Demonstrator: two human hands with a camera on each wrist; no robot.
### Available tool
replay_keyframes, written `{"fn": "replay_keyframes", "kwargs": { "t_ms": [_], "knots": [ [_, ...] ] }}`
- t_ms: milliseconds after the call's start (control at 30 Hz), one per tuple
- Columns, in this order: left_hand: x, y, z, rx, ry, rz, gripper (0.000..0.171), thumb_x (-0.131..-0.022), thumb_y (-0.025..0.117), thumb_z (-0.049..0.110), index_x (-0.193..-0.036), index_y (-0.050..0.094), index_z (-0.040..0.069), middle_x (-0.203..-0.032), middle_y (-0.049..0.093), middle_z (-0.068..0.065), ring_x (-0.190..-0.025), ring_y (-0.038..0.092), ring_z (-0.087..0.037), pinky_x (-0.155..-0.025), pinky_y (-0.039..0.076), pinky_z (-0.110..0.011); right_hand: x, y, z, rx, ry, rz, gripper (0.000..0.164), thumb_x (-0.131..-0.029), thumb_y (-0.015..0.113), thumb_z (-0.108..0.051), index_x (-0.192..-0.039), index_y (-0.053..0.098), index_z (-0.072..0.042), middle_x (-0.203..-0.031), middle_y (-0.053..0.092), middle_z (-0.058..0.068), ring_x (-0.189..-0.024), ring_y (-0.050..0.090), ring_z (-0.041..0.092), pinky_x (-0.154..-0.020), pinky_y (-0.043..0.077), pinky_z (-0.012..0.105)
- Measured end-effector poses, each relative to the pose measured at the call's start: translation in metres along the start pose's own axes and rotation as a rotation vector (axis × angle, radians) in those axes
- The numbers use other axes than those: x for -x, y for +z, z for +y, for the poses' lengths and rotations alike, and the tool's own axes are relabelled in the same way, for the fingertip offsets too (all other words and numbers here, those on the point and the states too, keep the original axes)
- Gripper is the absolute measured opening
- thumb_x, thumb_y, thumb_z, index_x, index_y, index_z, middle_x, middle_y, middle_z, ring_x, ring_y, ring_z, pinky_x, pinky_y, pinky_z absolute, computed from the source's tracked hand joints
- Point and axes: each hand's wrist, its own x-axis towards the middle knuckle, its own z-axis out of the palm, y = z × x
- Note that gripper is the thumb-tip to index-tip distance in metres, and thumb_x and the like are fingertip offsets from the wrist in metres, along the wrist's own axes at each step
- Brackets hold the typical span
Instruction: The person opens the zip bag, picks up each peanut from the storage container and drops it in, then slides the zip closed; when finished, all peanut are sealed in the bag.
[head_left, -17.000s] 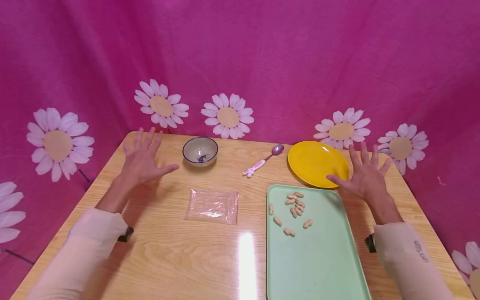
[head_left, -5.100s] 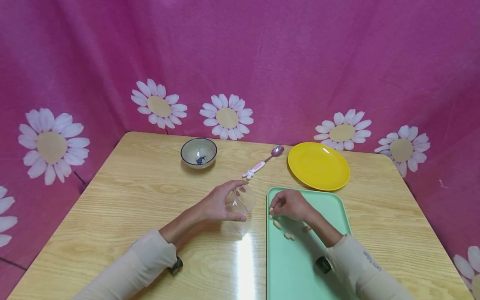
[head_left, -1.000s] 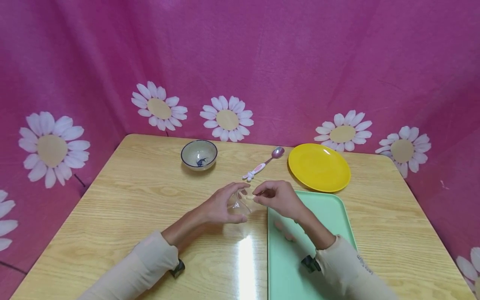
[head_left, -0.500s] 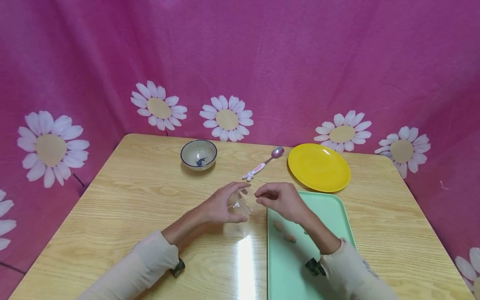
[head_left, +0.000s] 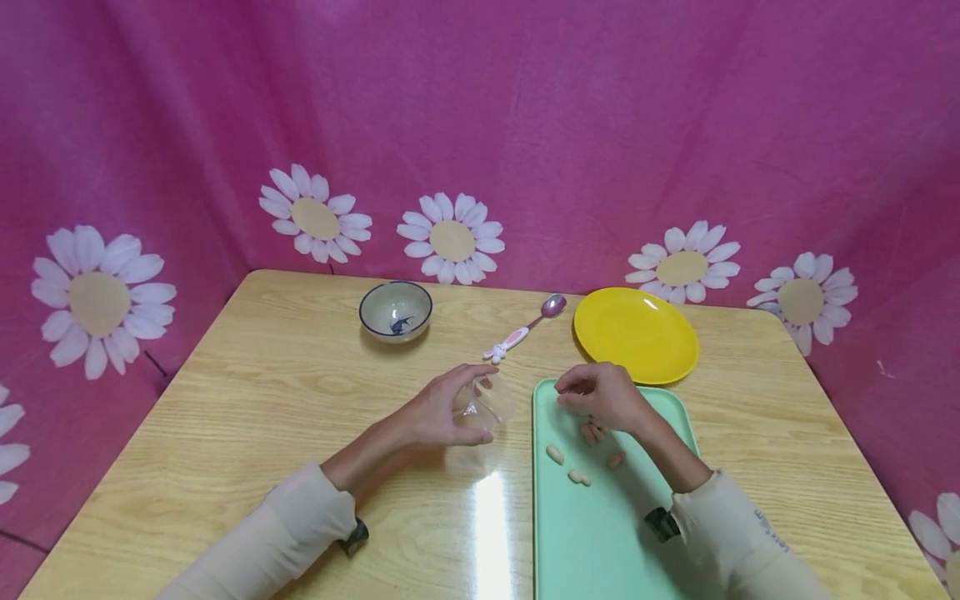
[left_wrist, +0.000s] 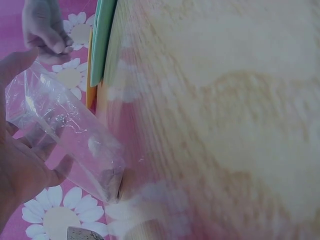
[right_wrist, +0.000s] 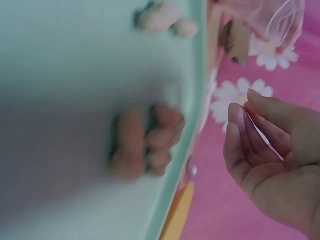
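My left hand [head_left: 435, 410] grips a clear plastic bag [head_left: 478, 410], fingers and thumb spread round it so its mouth faces right. In the left wrist view, a brownish lump [left_wrist: 108, 179] shows at the bottom end of the bag. Over the upper part of the green tray [head_left: 611, 542] hovers my right hand [head_left: 609, 398], its fingers loosely bent. Thumb and fingertips come close together in the right wrist view, with nothing seen between them. Below that hand lie several peanuts [head_left: 592, 432]; others, such as a peanut [head_left: 579, 477], are nearer the tray's left side.
A yellow plate [head_left: 636, 333] sits behind the tray. Left of it lies a spoon [head_left: 517, 336] with a white and pink rabbit handle. The blue-rimmed bowl [head_left: 396, 312] stands farther left, near the pink flowered curtain [head_left: 570, 150].
My right hand brought a peanut to the bag's mouth, let it go, and moved back right over the tray. The bag, flat on the table at first, stays held in my left hand.
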Motion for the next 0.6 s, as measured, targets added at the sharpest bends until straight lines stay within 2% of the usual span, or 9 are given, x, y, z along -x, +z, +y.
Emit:
{"fn": "replay_keyframes", "kwargs": {
  "t_ms": [233, 433, 600],
  "knots": [
    [0.0, -0.001, -0.001, 0.009, -0.013, -0.005, 0.083, -0.072, 0.08, 0.027, -0.142, 0.038, 0.016, -0.132, 0.054, -0.012, -0.13, 0.045, -0.024, -0.111, 0.032, -0.049, -0.006, -0.004, 0.023, 0.076, 0.063, -0.031, 0.012, -0.083, 0.072, -0.013, -0.093, 0.073, -0.007, -0.083, 0.07, 0.003, -0.073, 0.056, 0.015, -0.067, 0.051, 0.025],
    [0.0, -0.002, 0.0, 0.007, -0.021, -0.011, 0.083, -0.073, 0.08, 0.027, -0.143, 0.038, 0.014, -0.132, 0.054, -0.012, -0.13, 0.044, -0.025, -0.111, 0.032, -0.05, -0.007, -0.005, 0.028, 0.099, 0.115, -0.054, 0.008, -0.081, 0.074, -0.013, -0.088, 0.074, -0.009, -0.083, 0.07, 0.002, -0.074, 0.054, 0.016, -0.067, 0.051, 0.025],
    [0.001, 0.0, 0.001, 0.006, -0.023, -0.012, 0.083, -0.073, 0.08, 0.028, -0.143, 0.037, 0.016, -0.132, 0.053, -0.01, -0.128, 0.046, -0.024, -0.109, 0.035, -0.048, -0.006, -0.005, 0.03, 0.116, 0.14, -0.076, 0.006, -0.08, 0.075, -0.013, -0.085, 0.073, -0.009, -0.076, 0.069, 0.0, -0.071, 0.052, 0.016, -0.063, 0.047, 0.025]
  ]
}}
